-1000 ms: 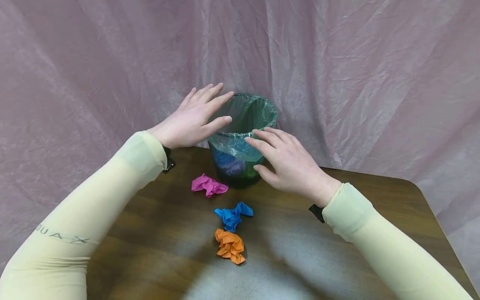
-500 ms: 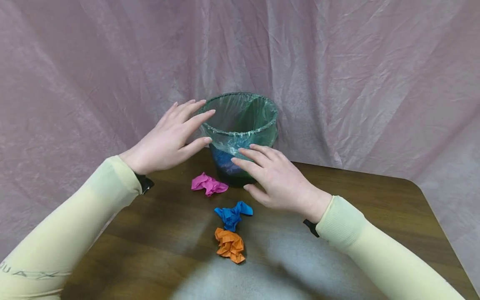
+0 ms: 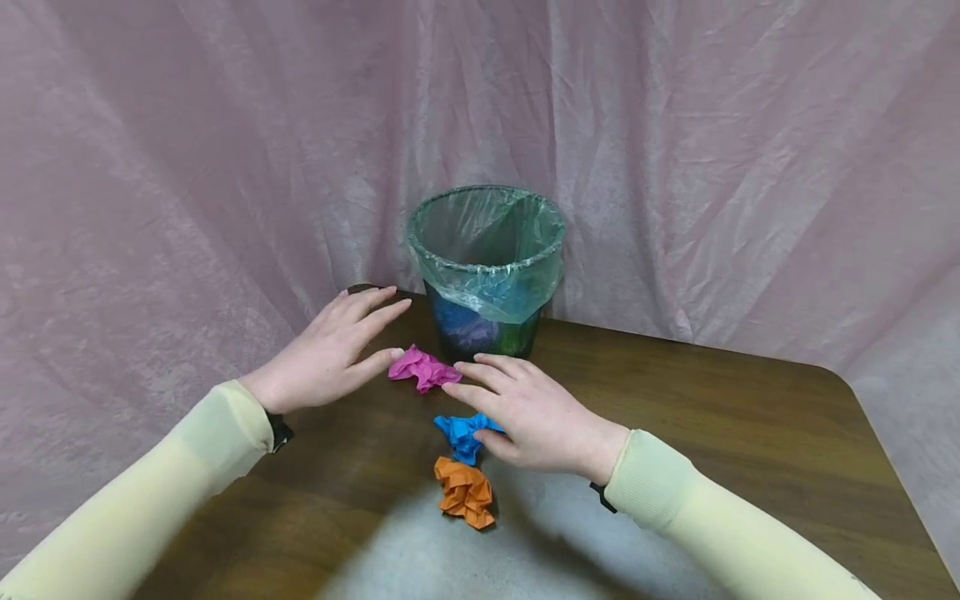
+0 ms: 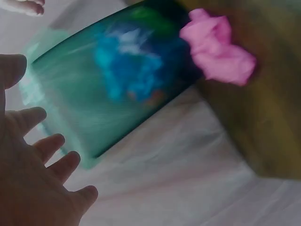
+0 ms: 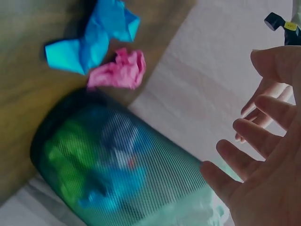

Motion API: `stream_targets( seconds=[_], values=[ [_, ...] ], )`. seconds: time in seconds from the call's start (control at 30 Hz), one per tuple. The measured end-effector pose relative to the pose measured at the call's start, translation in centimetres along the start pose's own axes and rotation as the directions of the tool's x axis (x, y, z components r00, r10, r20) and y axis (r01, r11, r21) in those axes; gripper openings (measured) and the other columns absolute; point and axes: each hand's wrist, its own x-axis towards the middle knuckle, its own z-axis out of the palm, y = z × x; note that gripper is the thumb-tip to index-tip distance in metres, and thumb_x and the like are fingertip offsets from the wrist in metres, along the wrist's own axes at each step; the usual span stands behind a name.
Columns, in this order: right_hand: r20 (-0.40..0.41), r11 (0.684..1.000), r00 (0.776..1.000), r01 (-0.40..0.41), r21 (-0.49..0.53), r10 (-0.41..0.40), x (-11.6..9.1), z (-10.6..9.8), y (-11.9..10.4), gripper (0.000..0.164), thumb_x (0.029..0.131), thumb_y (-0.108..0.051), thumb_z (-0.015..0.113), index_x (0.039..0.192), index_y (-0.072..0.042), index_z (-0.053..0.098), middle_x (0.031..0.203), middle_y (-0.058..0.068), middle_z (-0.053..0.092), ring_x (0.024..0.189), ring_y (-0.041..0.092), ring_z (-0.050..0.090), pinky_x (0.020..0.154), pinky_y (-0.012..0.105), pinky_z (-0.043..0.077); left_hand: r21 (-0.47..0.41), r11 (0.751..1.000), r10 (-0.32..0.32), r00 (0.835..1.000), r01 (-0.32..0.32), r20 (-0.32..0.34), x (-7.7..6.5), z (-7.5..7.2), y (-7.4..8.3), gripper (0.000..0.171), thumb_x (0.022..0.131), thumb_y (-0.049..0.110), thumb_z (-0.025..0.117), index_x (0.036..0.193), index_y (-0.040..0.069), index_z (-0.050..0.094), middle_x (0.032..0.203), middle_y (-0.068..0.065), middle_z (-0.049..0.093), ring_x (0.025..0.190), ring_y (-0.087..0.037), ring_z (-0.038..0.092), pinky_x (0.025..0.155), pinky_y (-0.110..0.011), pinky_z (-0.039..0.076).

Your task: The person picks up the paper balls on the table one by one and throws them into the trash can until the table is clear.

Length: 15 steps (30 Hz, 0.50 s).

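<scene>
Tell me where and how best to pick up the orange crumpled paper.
Best, I think, to pinch the orange paper across its folded middle, coming from above and the right, where the right grip is nearer. Its creased ridges should give purchase, and the blue paper lies close by its far edge, so avoid that side.

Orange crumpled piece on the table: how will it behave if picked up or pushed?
The orange crumpled piece looks thin and sheet-like, so probably light for its size. Its sharp creases suggest it may hold shape but give when pinched. Its irregular outline makes sliding likelier than smooth rolling.
</scene>
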Motion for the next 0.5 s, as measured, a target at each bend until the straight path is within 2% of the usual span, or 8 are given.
stream_targets(
  seconds=[0.23, 0.5],
  values=[
    [0.091, 0.997, 0.995, 0.044, 0.057, -0.049, -0.1, 3.0, -1.7, 0.065, 0.092, -0.033, 0.074, 0.151, -0.019, 0.05, 0.155, 0.008, 0.047, 0.142, 0.028, 0.042, 0.114, 0.042, 0.038, -0.024, 0.999, -0.033, 0.993, 0.036, 0.115, -1.9, 4.1, -0.5, 0.07, 0.101, 0.049, 0.061, 0.16, 0.017, 0.038, 0.165, -0.012, 0.03, 0.152, -0.031, 0.026, 0.122, -0.06, 0.01],
    [0.182, 0.996, 0.981, 0.062, 0.06, -0.072, -0.2, 6.2, -3.9, 0.076, 0.086, -0.038, 0.079, 0.153, -0.021, 0.047, 0.157, 0.007, 0.044, 0.144, 0.029, 0.04, 0.109, 0.043, 0.044, -0.01, 1.0, -0.012, 0.982, 0.014, 0.19, -3.4, 7.8, -0.6, 0.071, 0.099, 0.047, 0.065, 0.158, 0.014, 0.042, 0.163, -0.014, 0.033, 0.149, -0.036, 0.032, 0.119, -0.065, 0.013]
  ],
)
